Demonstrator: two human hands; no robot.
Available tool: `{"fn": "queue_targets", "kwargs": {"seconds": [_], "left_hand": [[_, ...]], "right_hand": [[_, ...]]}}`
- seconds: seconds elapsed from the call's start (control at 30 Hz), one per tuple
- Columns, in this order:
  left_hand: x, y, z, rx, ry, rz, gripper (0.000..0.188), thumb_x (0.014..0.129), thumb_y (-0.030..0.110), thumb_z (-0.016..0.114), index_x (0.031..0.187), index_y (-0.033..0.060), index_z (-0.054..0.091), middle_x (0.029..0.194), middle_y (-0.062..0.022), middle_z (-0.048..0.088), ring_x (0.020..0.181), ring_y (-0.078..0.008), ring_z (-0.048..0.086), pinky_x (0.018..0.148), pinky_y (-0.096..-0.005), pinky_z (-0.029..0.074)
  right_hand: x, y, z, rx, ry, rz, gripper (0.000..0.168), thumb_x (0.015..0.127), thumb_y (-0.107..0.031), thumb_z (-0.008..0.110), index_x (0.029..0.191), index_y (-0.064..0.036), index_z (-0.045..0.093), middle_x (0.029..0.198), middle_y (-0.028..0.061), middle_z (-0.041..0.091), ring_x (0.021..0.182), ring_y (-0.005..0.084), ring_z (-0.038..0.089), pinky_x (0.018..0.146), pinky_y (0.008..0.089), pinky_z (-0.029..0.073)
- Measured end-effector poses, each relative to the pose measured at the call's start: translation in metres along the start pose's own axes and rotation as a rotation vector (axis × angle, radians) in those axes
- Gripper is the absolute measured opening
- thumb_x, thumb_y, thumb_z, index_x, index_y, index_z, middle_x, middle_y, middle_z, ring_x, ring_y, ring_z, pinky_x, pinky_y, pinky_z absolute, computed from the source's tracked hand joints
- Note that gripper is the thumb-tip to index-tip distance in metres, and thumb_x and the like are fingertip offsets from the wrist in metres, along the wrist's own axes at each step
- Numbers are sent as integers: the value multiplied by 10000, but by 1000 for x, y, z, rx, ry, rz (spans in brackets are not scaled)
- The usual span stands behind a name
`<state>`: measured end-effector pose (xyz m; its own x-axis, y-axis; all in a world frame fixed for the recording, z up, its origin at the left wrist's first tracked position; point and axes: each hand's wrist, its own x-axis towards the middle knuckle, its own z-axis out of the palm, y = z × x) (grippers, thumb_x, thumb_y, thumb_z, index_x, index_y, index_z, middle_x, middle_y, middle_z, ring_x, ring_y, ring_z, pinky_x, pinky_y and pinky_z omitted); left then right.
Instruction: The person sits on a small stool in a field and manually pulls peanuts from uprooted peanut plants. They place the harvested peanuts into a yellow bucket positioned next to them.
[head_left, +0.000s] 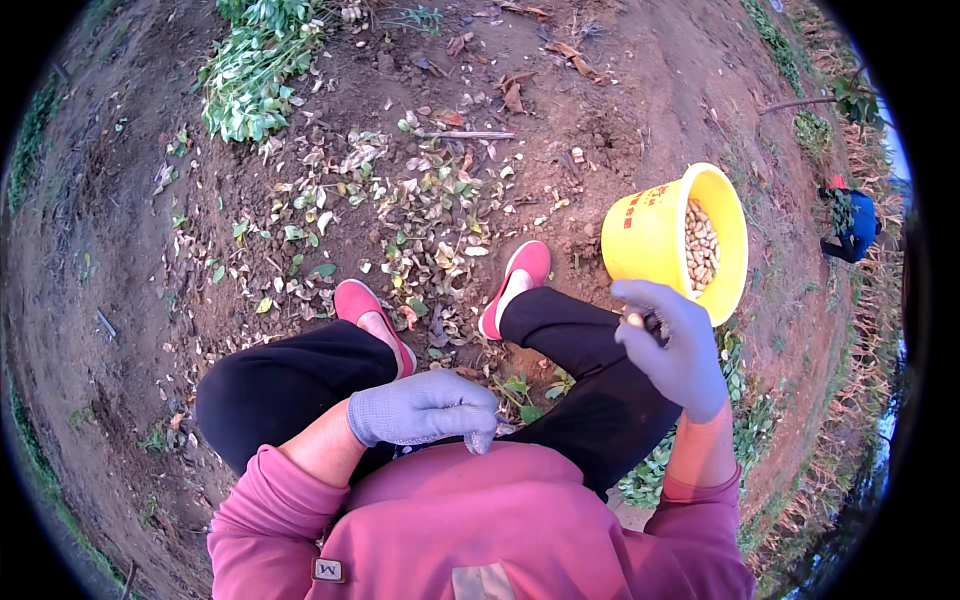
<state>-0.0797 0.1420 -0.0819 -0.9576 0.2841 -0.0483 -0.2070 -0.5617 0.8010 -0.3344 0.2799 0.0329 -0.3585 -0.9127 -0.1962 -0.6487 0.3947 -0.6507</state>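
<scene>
My left hand (427, 412), in a grey-lavender knit glove, is held over my lap with its fingers curled downward. Whether anything is in it is hidden. On the other side, my right hand (679, 349), gloved alike, is raised in front of the near rim of a yellow plastic bucket (641, 232). Its thumb and fingers curl around something small; a tan bit that looks like a peanut pod (636, 320) shows between them, with dark shadow behind. Unshelled peanuts (699, 251) lie inside the bucket, which leans toward the right and bears red writing.
Pulled peanut plants (251, 82) with pods lie in a heap at the upper left. Dry fallen leaves (420, 202) and a stick (469, 135) litter the soil. More green plants (750, 427) lie beyond my right forearm. Far right, a person (855, 225) in blue bends over.
</scene>
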Motion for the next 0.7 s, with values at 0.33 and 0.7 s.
{"fn": "queue_targets", "kwargs": {"seconds": [0.33, 0.7], "left_hand": [[-10, 38, -12, 1608, 595, -232, 559, 815, 360, 699, 1294, 125, 533, 1304, -118, 527, 1281, -369, 452, 1096, -572, 303], [-40, 93, -128, 1654, 619, -397, 431, 886, 354, 637, 1222, 89, 583, 1097, -135, 656, 1050, -339, 611, 1052, -477, 385]], "right_hand": [[34, 136, -58, -522, 564, 42, 474, 888, -187, 650, 1333, -81, 525, 1417, 170, 475, 1307, 326, 472, 1073, 412, 388], [233, 198, 266, -223, -278, 114, 809, 820, -451, 705, 1494, -211, 325, 1530, 151, 338, 1358, 345, 411, 1085, 450, 385]]}}
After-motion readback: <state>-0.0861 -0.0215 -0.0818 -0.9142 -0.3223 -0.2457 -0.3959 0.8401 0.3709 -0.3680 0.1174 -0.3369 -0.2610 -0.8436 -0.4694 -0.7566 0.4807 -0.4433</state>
